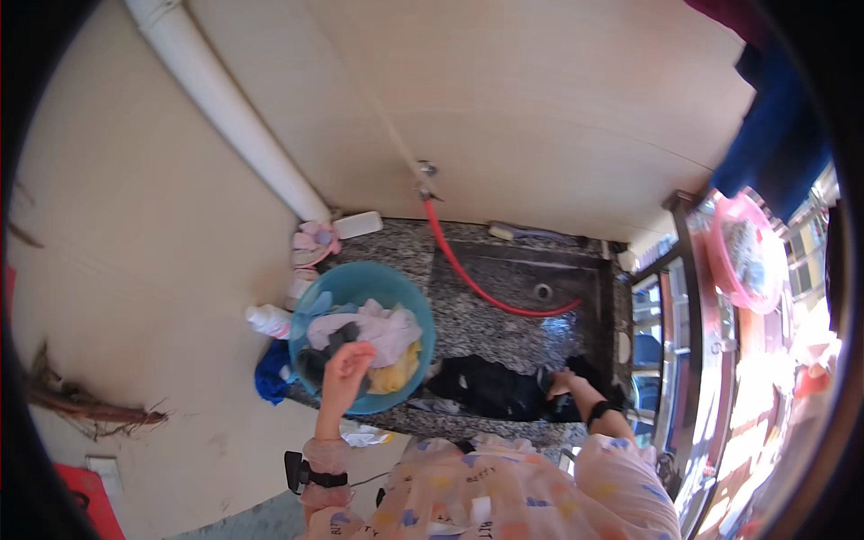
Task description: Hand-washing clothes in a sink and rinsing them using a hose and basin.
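My left hand [349, 368] hangs over the near part of a teal plastic basin [361, 271], fingers loosely curled and nothing seen in them. Inside the basin lie a pale lilac garment [388, 331], a yellow cloth [398, 371] and dark grey fabric [314, 364]. To the right, a black garment [493, 388] is spread along the front of a granite sink [486, 331]. My right hand [560, 383] grips its bunched right part; the fingertips are partly hidden in the dark folds.
A red hose [466, 277] runs from the wall tap [426, 182] into the sink, near the drain [542, 291]. A brush [530, 233] lies along the back ledge. Left of the basin are a white bottle [268, 320] and blue cloth [272, 374]. A pink basin [746, 253] stands beyond the railing.
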Motion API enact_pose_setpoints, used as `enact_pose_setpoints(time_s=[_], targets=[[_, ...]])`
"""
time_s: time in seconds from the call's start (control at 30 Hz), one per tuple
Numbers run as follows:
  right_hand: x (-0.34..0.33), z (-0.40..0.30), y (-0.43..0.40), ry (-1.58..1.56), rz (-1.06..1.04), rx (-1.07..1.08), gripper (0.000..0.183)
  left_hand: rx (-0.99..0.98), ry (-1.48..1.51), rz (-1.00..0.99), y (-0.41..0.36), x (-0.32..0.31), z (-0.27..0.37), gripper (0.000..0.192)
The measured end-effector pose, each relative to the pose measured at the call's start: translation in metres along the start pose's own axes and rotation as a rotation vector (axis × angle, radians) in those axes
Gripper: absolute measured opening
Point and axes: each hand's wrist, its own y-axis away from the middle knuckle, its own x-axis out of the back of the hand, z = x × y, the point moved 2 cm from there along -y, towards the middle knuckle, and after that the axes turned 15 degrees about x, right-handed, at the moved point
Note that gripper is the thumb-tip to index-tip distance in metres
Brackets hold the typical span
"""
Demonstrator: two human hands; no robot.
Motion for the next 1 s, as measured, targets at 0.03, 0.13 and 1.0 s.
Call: enact_pose_setpoints(time_s=[0.03,0.13,1.0], targets=[[0.023,-0.009,0.002,0.103,-0.153,0.046,0.097,-0.009,0.035,0.124,0.003,0.028,-0.006,0.021],[0.089,-0.043,0.021,-0.129,0.547,0.153,0.075,0.103,-0.268,0.425,0.016,0.080,-0.028,0.036],[0.251,-0.279,0.185,-1.044,0.657,1.172,0.062,0.072,0.410,0.103,0.026,0.044,0.041,0.046]])
